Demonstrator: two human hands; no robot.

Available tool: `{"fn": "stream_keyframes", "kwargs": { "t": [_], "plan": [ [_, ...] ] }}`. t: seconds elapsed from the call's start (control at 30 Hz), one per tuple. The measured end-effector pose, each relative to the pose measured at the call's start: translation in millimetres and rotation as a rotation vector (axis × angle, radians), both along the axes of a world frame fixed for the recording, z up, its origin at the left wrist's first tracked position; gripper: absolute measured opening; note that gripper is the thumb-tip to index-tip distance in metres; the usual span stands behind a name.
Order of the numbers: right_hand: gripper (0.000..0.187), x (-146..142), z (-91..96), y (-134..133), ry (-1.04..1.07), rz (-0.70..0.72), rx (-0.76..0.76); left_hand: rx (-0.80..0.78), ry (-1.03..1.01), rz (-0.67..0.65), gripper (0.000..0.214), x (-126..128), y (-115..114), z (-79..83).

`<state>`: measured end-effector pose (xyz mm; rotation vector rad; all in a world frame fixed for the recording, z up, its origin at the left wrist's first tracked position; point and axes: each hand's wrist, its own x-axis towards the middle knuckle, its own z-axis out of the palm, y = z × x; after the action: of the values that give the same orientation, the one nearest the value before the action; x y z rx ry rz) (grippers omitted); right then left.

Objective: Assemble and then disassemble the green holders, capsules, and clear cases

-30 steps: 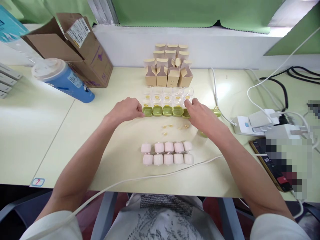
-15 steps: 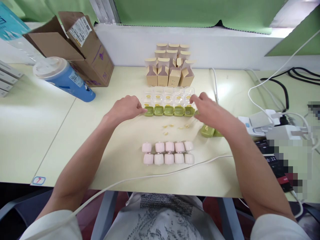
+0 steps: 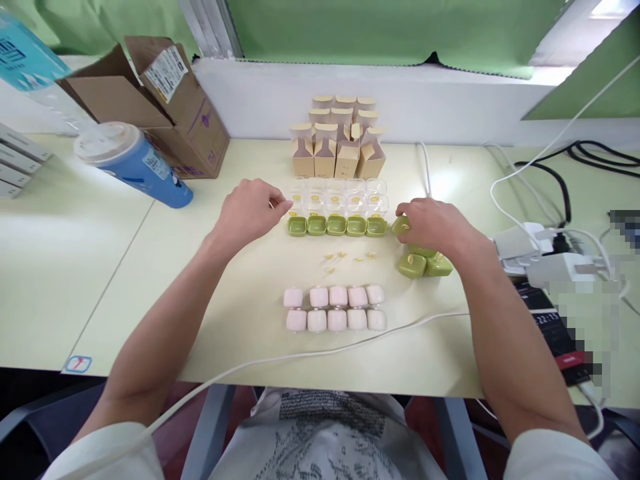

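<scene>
A row of small open green boxes (image 3: 337,226) stands in the middle of the table, hollow side up. Directly behind it are rows of clear plastic cases (image 3: 336,200) with yellow labels. My left hand (image 3: 253,208) hovers beside the left end of these rows, thumb and forefinger slightly apart, with nothing visible in it. On the right, my right hand (image 3: 435,227) has its fingers closed over a green lid (image 3: 401,226), partly hiding it. More green lids (image 3: 413,265) lie just below this hand. Several tiny yellow pieces (image 3: 341,255) are scattered in front of the boxes.
Two rows of pale pink cases (image 3: 337,297) lie nearer me. Open small cartons (image 3: 325,160) stand at the back. A blue cup (image 3: 160,175) and a cardboard box (image 3: 200,133) are at left. A white cable (image 3: 300,352) crosses the front; power plugs (image 3: 560,267) sit right.
My right hand has moved right, away from the end of the green row, to a green lid. My left hand has lifted slightly off the row's left end, its fingers loosening.
</scene>
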<state>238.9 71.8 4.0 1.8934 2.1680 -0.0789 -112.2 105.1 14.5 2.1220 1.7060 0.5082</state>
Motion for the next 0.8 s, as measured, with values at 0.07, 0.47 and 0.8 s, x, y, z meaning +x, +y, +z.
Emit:
{"fn": "stream_keyframes", "kwargs": {
  "t": [0.07,0.47,0.8],
  "plan": [
    [0.039,2,20.3,-9,0.126,-0.030,0.076,0.098,-0.071,-0.041,0.028,5,-5,3.9],
    [0.046,-55,23.5,-34,1.348,0.373,0.033,0.337,-0.562,-0.330,0.016,48,-53,5.3],
    [0.037,-77,2.6,-35,1.488,0.364,0.158,0.559,-0.470,-0.363,0.015,53,-50,-16.2]
  ]
}}
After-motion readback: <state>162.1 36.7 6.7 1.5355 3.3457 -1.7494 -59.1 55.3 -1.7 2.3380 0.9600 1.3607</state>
